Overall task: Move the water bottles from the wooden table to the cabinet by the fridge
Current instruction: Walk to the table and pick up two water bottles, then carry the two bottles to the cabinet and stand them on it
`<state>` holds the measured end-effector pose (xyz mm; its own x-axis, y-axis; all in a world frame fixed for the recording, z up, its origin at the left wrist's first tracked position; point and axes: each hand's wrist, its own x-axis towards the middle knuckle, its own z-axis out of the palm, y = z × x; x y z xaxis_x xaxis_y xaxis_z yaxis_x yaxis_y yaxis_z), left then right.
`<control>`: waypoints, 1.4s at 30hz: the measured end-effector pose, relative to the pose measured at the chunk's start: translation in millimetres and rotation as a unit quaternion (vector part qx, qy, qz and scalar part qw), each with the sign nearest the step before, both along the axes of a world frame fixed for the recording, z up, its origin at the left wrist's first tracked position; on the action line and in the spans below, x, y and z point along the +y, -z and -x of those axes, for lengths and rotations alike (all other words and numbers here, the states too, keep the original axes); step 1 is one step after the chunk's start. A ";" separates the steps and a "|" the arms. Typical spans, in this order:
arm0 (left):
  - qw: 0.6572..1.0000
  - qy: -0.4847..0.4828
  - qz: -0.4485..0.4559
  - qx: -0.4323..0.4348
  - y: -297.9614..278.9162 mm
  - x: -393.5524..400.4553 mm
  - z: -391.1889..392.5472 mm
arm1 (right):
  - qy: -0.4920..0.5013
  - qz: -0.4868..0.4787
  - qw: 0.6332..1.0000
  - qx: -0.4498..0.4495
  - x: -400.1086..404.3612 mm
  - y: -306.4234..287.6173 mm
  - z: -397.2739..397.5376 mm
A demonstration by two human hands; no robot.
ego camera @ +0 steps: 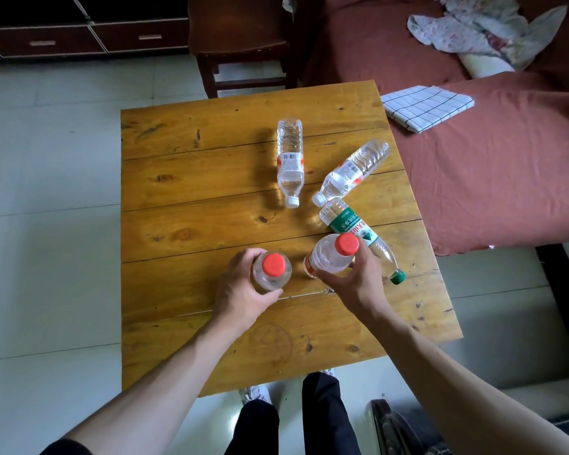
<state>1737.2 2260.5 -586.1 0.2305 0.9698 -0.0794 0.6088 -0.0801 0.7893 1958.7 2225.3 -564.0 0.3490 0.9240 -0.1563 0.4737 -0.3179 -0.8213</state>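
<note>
Two clear water bottles with red caps stand upright over the wooden table (pixel 191 192). My left hand (pixel 240 290) grips the left red-capped bottle (pixel 272 269) around its body. My right hand (pixel 355 280) grips the right red-capped bottle (pixel 332 256), which tilts slightly. Three more bottles lie on their sides on the table: a white-capped one (pixel 289 159) at the middle, another white-capped one (pixel 352 172) to its right, and a green-labelled, green-capped bottle (pixel 352 224) partly hidden behind my right hand.
A bed with a reddish-brown cover (pixel 506 178) runs along the table's right side, with a folded checked cloth (pixel 426 106) on it. A dark wooden chair (pixel 240 44) stands beyond the table. Low drawers (pixel 79 37) line the far wall. Pale floor tiles (pixel 46 192) lie left.
</note>
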 end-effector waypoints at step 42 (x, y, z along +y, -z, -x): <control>0.976 -0.084 -0.176 -0.095 -376.1 33.4 28.2 | -0.022 -0.246 0.969 -0.024 24.2 -360.3 11.3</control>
<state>1709.0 2293.9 -210.0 0.0443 0.9550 0.2933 0.4818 -0.2776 0.8311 1947.4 2249.6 -203.6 0.3044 0.8965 0.3219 0.5189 0.1273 -0.8453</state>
